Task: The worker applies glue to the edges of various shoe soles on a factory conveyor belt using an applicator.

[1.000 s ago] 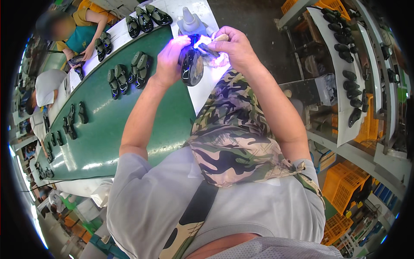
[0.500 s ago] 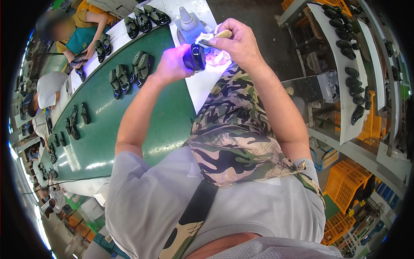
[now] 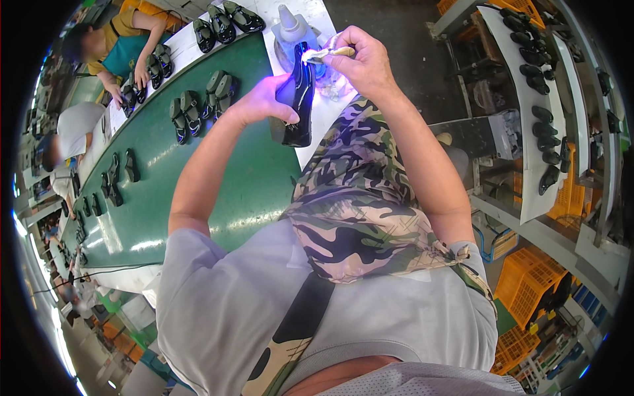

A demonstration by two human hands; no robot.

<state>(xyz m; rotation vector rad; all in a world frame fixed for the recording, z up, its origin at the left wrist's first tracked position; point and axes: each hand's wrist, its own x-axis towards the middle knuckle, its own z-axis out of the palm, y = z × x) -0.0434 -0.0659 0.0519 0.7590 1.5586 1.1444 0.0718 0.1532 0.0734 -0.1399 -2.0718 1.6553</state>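
My left hand is closed around a glossy black shoe, which stands nearly on end with its sole side toward me. In my right hand, thumb and fingers pinch a short tan-handled tool with a whitish end. That end meets the upper part of the shoe, where a bluish-violet light falls; its exact kind is not clear. Just behind the shoe is a pale bottle with a cone nozzle, standing on a white board.
A green conveyor belt carrying pairs of black shoes runs along my left. Across it a person in a yellow top and teal apron handles shoes. On my right are a shoe-laden rack and orange crates.
My left hand has turned the shoe upright so its long side shows, and the tool's end now touches its upper part. Across the belt, the other person's hands have shifted.
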